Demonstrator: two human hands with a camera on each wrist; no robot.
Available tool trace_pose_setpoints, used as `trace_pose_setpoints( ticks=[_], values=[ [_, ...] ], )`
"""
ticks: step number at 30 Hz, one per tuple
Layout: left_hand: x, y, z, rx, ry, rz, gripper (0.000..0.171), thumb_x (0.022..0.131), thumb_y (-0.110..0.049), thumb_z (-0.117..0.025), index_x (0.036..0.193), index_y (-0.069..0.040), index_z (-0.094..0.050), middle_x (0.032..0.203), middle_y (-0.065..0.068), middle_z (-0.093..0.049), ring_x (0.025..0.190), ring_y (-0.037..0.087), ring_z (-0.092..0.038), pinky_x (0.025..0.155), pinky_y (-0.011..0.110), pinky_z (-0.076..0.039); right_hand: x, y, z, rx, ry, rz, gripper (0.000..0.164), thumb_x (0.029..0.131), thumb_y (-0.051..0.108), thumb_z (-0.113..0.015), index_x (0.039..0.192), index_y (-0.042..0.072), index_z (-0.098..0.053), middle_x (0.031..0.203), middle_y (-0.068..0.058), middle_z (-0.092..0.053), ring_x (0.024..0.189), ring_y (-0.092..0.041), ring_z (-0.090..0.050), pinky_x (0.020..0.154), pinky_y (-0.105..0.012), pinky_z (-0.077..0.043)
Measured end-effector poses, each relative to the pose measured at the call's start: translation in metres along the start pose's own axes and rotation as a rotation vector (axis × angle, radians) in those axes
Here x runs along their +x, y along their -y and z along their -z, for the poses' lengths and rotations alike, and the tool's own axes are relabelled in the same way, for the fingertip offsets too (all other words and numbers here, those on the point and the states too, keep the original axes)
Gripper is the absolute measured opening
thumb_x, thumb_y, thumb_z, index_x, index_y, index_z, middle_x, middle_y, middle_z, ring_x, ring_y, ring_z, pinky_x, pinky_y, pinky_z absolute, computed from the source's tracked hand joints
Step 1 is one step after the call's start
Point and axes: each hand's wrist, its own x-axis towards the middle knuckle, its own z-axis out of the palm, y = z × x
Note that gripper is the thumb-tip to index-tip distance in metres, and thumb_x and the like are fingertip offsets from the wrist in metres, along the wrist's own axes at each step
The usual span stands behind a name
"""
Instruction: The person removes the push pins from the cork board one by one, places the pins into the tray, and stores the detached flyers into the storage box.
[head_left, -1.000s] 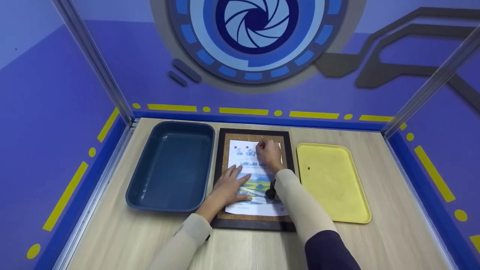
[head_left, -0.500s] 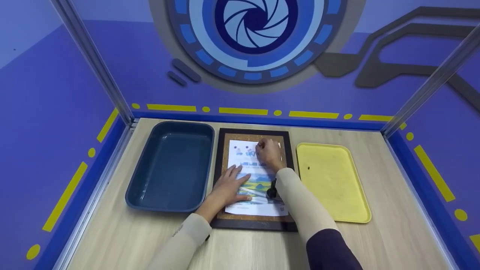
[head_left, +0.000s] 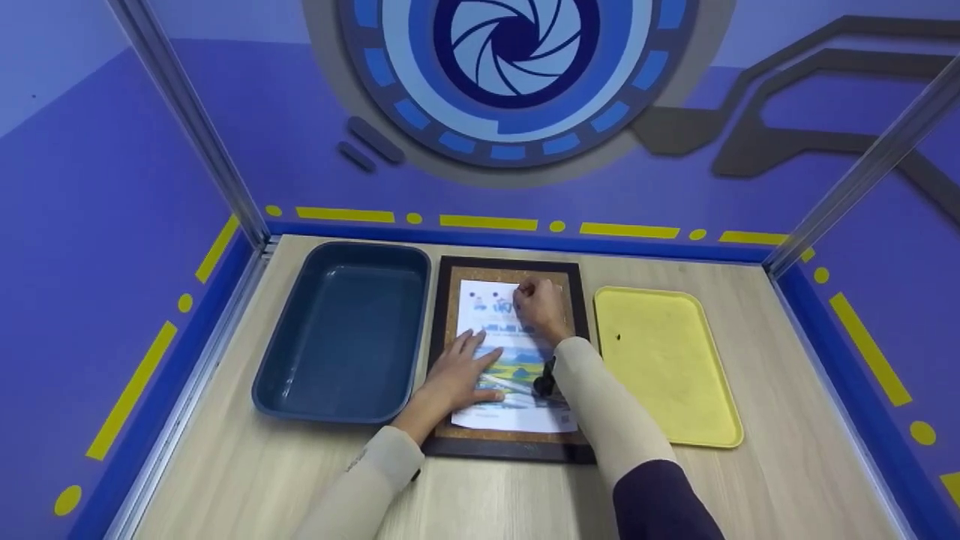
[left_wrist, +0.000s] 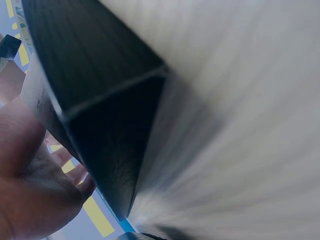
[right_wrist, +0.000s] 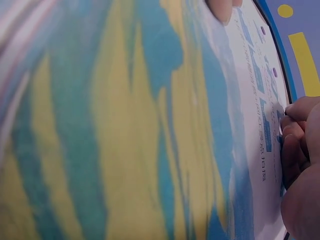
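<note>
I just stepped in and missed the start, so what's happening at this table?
A person is working on a printed sheet that lies on a cork board with a black frame. The left hand lies flat on the sheet's lower half, fingers spread. The right hand is curled near the sheet's top edge, pinching something too small to make out. A dark blue bin sits to the left of the board, and a yellow tray with a tiny dark speck sits to the right.

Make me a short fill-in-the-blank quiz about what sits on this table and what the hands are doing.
1. The printed sheet lies on a dark-framed ____ board.
2. The left hand presses ____ on the sheet.
3. The bin left of the board is ____.
4. The tray on the right is ____.

Missing words: cork; flat; blue; yellow
</note>
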Motion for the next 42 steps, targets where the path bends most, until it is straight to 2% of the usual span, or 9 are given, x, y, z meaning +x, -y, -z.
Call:
trace_pose_setpoints(
  ticks=[10, 16, 22, 26, 30, 33, 38, 42],
  values=[
    [-0.001, -0.006, 0.0, -0.013, 0.004, -0.01, 0.084, 0.094, -0.06, -0.073, 0.163, -0.023, -0.045, 0.173, 0.017, -0.024, 0.159, 0.042, -0.019, 0.124, 0.06, -0.027, -0.014, -0.001, 0.009, 0.045, -0.026, -0.024, 0.01, 0.101, 0.013, -0.069, 0.093, 0.008, -0.073, 0.087, -0.005, -0.067, 0.081, -0.019, -0.061, 0.072, -0.034, -0.05],
    [-0.003, -0.005, 0.002, -0.011, 0.015, 0.006, 0.083, 0.095, -0.061, -0.072, 0.164, -0.024, -0.044, 0.174, 0.016, -0.023, 0.16, 0.041, -0.017, 0.125, 0.059, -0.026, -0.023, 0.002, 0.01, 0.053, 0.001, 0.079, 0.008, 0.099, 0.011, -0.072, 0.092, 0.007, -0.075, 0.083, -0.004, -0.068, 0.077, -0.017, -0.061, 0.069, -0.031, -0.05],
    [-0.006, -0.003, 0.0, -0.035, 0.019, 0.014, 0.082, 0.095, -0.06, -0.071, 0.164, -0.024, -0.044, 0.174, 0.017, -0.023, 0.16, 0.041, -0.016, 0.124, 0.06, -0.027, -0.043, -0.002, 0.019, 0.053, 0.054, 0.171, 0.006, 0.095, 0.01, -0.076, 0.089, 0.009, -0.076, 0.078, 0.001, -0.067, 0.071, -0.013, -0.06, 0.065, -0.027, -0.048],
    [-0.007, -0.002, 0.0, -0.04, 0.013, 0.025, 0.082, 0.096, -0.06, -0.071, 0.164, -0.024, -0.044, 0.174, 0.016, -0.022, 0.16, 0.041, -0.016, 0.125, 0.06, -0.026, -0.06, -0.007, 0.036, 0.1, 0.069, 0.172, 0.006, 0.096, 0.009, -0.077, 0.09, 0.008, -0.076, 0.08, 0.0, -0.068, 0.074, -0.015, -0.059, 0.066, -0.027, -0.047],
    [-0.007, -0.001, 0.001, -0.035, 0.005, 0.023, 0.082, 0.096, -0.058, -0.072, 0.164, -0.023, -0.044, 0.174, 0.017, -0.022, 0.16, 0.042, -0.016, 0.125, 0.06, -0.026, -0.079, -0.016, 0.059, 0.166, 0.033, 0.135, 0.004, 0.096, 0.009, -0.077, 0.093, 0.007, -0.076, 0.084, -0.002, -0.068, 0.077, -0.018, -0.059, 0.067, -0.027, -0.047],
    [-0.006, -0.002, 0.002, -0.036, 0.002, 0.016, 0.081, 0.096, -0.057, -0.072, 0.164, -0.022, -0.043, 0.174, 0.018, -0.023, 0.16, 0.043, -0.016, 0.124, 0.062, -0.025, -0.091, -0.027, 0.077, 0.214, -0.024, 0.119, 0.006, 0.095, 0.008, -0.079, 0.093, 0.003, -0.076, 0.084, -0.004, -0.069, 0.077, -0.017, -0.059, 0.067, -0.024, -0.046],
    [-0.007, -0.005, 0.004, -0.056, 0.002, 0.012, 0.081, 0.097, -0.056, -0.072, 0.164, -0.021, -0.043, 0.174, 0.018, -0.022, 0.16, 0.043, -0.015, 0.124, 0.063, -0.026, -0.107, -0.049, 0.109, 0.294, -0.128, 0.126, 0.011, 0.093, 0.002, -0.079, 0.093, -0.009, -0.075, 0.084, -0.017, -0.071, 0.073, -0.016, -0.059, 0.064, -0.018, -0.046],
    [-0.004, -0.005, 0.003, -0.048, 0.007, 0.012, 0.082, 0.097, -0.057, -0.071, 0.165, -0.023, -0.042, 0.175, 0.017, -0.02, 0.161, 0.042, -0.014, 0.125, 0.062, -0.024, -0.112, -0.071, 0.133, 0.291, -0.199, 0.079, 0.012, 0.094, 0.0, -0.077, 0.096, -0.011, -0.074, 0.087, -0.02, -0.073, 0.072, -0.012, -0.06, 0.063, -0.016, -0.047]
  ],
)
